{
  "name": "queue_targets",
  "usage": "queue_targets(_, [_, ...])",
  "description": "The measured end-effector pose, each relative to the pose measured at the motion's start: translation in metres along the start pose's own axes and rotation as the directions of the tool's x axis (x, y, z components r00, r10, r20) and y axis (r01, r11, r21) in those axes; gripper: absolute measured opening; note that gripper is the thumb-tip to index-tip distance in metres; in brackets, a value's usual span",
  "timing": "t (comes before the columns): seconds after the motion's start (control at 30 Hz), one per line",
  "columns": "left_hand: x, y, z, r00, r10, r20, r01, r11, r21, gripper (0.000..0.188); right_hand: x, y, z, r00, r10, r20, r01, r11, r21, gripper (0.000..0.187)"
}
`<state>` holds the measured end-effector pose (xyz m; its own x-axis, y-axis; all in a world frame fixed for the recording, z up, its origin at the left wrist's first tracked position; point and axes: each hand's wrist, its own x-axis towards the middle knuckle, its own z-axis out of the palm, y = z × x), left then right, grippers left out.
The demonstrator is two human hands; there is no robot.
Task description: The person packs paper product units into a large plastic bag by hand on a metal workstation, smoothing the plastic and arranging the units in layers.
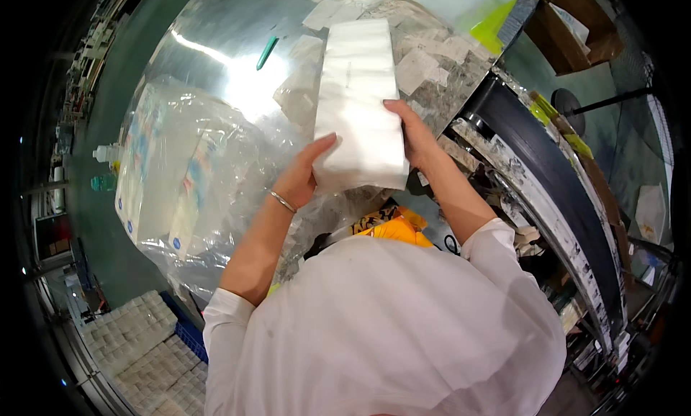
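A long white pack (358, 106), soft-edged like a stack of folded tissue, lies lengthwise between my two hands over the metal table. My left hand (302, 173) grips its near left side, thumb on top and fingers hidden beneath. On the right edge, a little farther up, my right hand (416, 137) holds it the same way. A green pen-shaped tool (267, 52) rests on the table to the left of the pack's far end. Clear plastic bags (209, 164) with coloured print are piled left of my left hand.
The shiny metal table (209, 27) has torn paper scraps stuck on it. Along the right runs a black conveyor belt (540, 150). An open cardboard box (576, 34) stands at the far right. Stacked white packs (144, 351) sit low on the left beside a blue crate (191, 337).
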<state>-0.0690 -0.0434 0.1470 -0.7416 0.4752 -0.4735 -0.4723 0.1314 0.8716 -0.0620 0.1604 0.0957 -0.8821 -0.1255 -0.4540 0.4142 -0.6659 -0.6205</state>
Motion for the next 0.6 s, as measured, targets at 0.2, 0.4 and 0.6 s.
queue_targets(0.2, [-0.032,0.048,0.020,0.989,-0.143,0.026,0.141,0.910,-0.390,0.046,-0.042,-0.015,0.030,0.999,-0.035,0.001,0.035,0.999,0.035,0.065])
queue_targets(0.4, [-0.074,0.003,0.029,0.955,0.298,-0.009,-0.293,0.945,0.147,0.085,-0.079,0.007,-0.004,0.944,-0.326,-0.056,0.325,0.945,-0.019,0.052])
queue_targets(0.6, [-0.143,-0.018,0.020,0.777,0.555,0.297,-0.598,0.503,0.624,0.082,-0.105,-0.043,-0.023,0.815,-0.579,-0.017,0.579,0.813,0.061,0.058])
